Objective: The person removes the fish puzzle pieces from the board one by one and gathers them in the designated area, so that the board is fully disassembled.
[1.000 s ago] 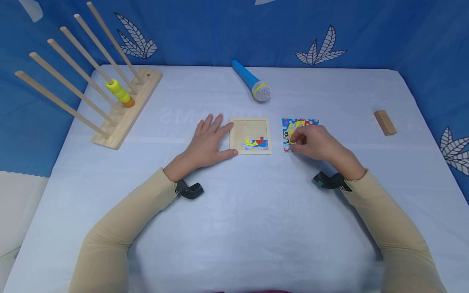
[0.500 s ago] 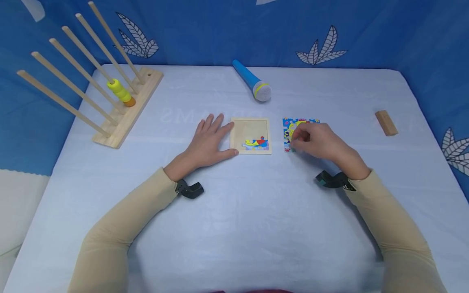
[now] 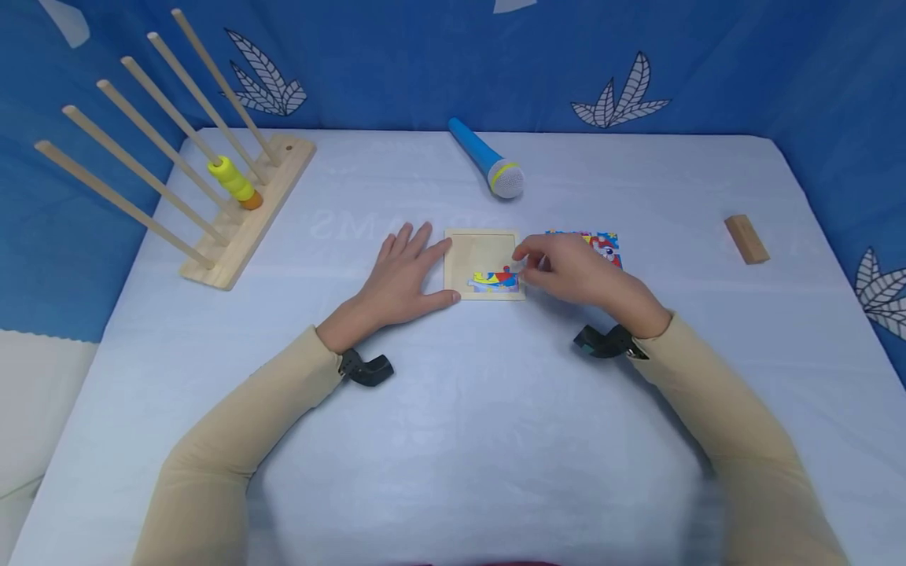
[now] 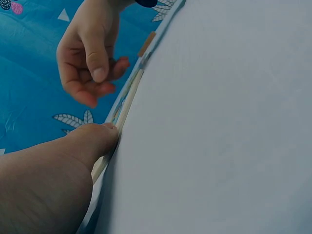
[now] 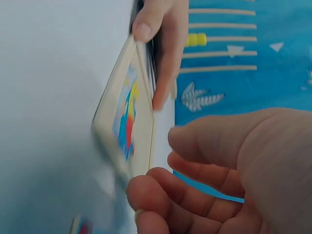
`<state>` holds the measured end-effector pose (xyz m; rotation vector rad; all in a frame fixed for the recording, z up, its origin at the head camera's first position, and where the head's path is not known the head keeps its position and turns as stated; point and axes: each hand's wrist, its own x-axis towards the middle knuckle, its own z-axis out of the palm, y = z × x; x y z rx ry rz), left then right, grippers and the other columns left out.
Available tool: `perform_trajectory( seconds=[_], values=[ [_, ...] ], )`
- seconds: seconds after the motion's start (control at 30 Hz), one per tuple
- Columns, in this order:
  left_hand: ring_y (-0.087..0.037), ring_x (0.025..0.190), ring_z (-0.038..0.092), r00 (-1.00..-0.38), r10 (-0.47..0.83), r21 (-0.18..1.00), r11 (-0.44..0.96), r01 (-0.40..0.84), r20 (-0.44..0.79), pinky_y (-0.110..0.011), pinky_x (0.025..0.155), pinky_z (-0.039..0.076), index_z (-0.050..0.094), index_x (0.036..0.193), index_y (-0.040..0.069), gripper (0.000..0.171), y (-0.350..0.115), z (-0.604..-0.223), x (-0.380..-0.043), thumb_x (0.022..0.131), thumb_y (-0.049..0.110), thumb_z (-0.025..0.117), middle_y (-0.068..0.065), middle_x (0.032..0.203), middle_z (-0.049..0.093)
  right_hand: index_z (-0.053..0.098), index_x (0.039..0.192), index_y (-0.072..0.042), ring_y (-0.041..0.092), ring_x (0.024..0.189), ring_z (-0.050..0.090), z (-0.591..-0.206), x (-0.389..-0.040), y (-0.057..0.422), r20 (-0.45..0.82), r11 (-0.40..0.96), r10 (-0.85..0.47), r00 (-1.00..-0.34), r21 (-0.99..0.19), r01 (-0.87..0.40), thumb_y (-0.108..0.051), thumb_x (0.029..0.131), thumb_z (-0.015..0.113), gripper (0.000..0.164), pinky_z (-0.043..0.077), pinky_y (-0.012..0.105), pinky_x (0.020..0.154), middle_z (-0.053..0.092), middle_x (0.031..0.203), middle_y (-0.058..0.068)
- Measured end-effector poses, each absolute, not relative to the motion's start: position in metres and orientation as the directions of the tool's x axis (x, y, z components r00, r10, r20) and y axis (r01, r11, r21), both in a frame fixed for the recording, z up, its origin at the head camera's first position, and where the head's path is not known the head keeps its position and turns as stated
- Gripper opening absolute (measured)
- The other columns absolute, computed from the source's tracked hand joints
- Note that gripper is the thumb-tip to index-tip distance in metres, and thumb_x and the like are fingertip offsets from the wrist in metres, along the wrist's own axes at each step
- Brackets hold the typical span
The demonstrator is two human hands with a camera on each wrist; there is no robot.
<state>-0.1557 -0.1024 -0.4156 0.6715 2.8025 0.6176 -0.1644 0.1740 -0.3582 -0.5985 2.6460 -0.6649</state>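
Note:
In the head view a square wooden puzzle tray (image 3: 481, 250) lies mid-table, with joined jigsaw pieces (image 3: 495, 282) in its lower right part. My left hand (image 3: 399, 281) lies flat with spread fingers at the tray's left side, its thumb at the near corner. Over the tray's right edge hovers my right hand (image 3: 576, 271), fingers loosely curled. Nothing shows between its thumb and fingers (image 5: 146, 192) in the right wrist view. Right of the tray lies a colourful jigsaw picture (image 3: 606, 247), partly hidden under the right hand.
A blue toy microphone (image 3: 488, 161) lies behind the tray. At the back left stands a wooden peg rack (image 3: 272, 192) with yellow and orange beads (image 3: 233, 181) on one peg. A brown wooden block (image 3: 746, 239) lies at the far right.
My right hand has moved left from the jigsaw picture to the tray's right edge, uncovering the picture's right part. The left hand and the pieces in the tray stay put.

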Motion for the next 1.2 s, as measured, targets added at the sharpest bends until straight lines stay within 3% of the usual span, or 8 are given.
perform_trajectory(
  seconds=[0.27,0.53,1.2],
  values=[
    [-0.045,0.159,0.006,-0.876,0.474,0.431,0.811,0.396,-0.086,-0.063,0.126,0.007,0.036,0.159,0.015,0.086,-0.103,-0.416,-0.156,0.091,0.058,0.064,-0.02,0.171,0.017,0.067,0.126,-0.005,0.023,0.086,0.06,-0.364,-0.17,0.139,-0.233,0.762,-0.557,-0.797,-0.524,-0.38,-0.015,0.091,0.073,0.038,0.053,0.034,0.079,0.07,0.105,0.011],
    [-0.045,0.159,0.007,-0.874,0.479,0.422,0.811,0.406,-0.08,-0.063,0.126,0.008,0.036,0.159,0.015,0.085,-0.103,-0.416,-0.157,0.091,0.058,0.064,-0.02,0.17,0.018,0.064,0.131,-0.006,0.025,0.1,0.057,-0.372,-0.165,0.134,-0.238,0.776,-0.558,-0.795,-0.489,-0.398,-0.018,0.086,0.081,0.05,0.052,0.04,0.091,0.066,0.112,0.012],
    [-0.045,0.159,0.006,-0.874,0.48,0.424,0.809,0.406,-0.079,-0.064,0.126,0.007,0.036,0.159,0.014,0.086,-0.105,-0.417,-0.157,0.091,0.059,0.064,-0.02,0.17,0.018,0.068,0.127,-0.009,0.023,0.091,0.055,-0.373,-0.159,0.131,-0.228,0.788,-0.527,-0.819,-0.492,-0.37,-0.016,0.086,0.083,0.044,0.049,0.033,0.078,0.062,0.111,0.011]
  ],
)
